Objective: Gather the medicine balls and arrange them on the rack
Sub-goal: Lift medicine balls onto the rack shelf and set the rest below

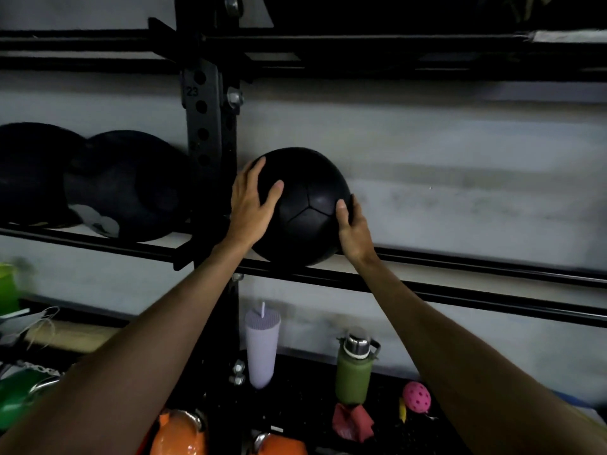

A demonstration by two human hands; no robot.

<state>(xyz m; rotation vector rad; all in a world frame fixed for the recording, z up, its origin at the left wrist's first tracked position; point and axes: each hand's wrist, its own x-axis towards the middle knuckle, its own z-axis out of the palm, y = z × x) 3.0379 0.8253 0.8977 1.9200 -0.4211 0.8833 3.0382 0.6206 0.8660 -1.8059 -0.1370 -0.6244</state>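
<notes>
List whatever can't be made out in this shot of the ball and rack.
- Head view, medicine ball: back and underside hidden by its own bulk; contact with the rack rail unclear.
- Right grip: fingers hidden behind the ball.
- Leftmost ball: cut off by left edge; dim light hides any markings.
- Orange objects: cut off by bottom edge.

Both forearms are bare and slim, as are the left grip and right grip.
</notes>
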